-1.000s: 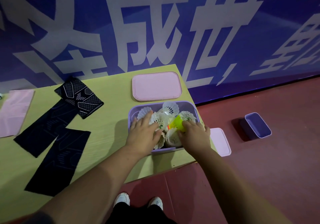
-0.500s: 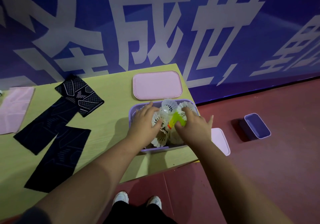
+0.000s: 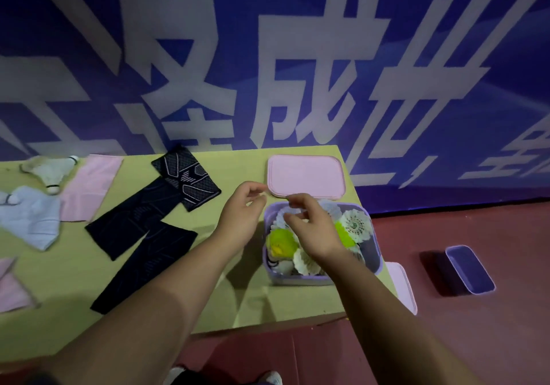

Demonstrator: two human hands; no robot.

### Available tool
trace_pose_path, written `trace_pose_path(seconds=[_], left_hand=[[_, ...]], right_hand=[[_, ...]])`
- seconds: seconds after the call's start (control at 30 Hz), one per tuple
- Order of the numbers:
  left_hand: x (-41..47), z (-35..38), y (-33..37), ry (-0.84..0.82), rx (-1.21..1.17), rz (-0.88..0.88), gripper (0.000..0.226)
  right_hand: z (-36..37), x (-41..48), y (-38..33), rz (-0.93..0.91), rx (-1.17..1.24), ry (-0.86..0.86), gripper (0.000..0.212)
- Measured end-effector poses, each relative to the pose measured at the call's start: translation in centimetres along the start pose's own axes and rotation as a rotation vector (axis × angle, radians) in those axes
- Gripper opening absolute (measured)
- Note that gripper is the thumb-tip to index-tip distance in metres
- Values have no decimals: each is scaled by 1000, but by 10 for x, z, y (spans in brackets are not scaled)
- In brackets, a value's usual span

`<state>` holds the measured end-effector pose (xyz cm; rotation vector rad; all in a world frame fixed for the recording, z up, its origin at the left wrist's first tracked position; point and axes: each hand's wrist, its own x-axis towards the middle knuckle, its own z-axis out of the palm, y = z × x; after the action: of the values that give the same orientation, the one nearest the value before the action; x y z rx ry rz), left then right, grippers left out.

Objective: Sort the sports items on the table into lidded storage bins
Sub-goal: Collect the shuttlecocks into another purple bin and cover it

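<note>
Head view: both my hands hover by the lid, empty.
My left hand [image 3: 241, 218] and right hand [image 3: 312, 229] are loosely curled, gripping nothing. The pink lid [image 3: 306, 176] lies just beyond their fingertips; contact unclear. The purple bin [image 3: 297, 280] of shuttlecocks [image 3: 355, 225] sits under my right hand.

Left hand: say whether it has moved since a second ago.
Yes. The left hand has lifted off the shuttlecocks, out of the purple bin, toward the pink lid's near corner.
</note>
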<state>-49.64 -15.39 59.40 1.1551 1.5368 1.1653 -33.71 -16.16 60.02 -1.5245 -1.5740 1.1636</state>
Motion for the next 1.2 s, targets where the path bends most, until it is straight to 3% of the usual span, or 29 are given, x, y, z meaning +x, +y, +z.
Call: trace_pose_path(seconds=[0.33, 0.47, 0.77, 0.93, 1.07, 1.2], left_hand=[[6, -185, -18, 242, -30, -113, 25], [8, -286, -40, 331, -24, -163, 20], [56, -498, -125, 442, -8, -333, 19], [96, -569, -165, 470, 157, -399, 22], [148, -602, -192, 443, 490, -524, 46], [186, -610, -210, 370, 612, -690, 70]], right_hand=[[147, 32, -85, -5, 105, -257, 21], [238, 48, -120, -20, 42, -409, 24], [450, 95, -175, -15, -85, -555, 18], [533, 136, -196, 5, -177, -536, 21], [575, 179, -203, 5, -287, -474, 28], [612, 219, -197, 36, -431, -362, 50]])
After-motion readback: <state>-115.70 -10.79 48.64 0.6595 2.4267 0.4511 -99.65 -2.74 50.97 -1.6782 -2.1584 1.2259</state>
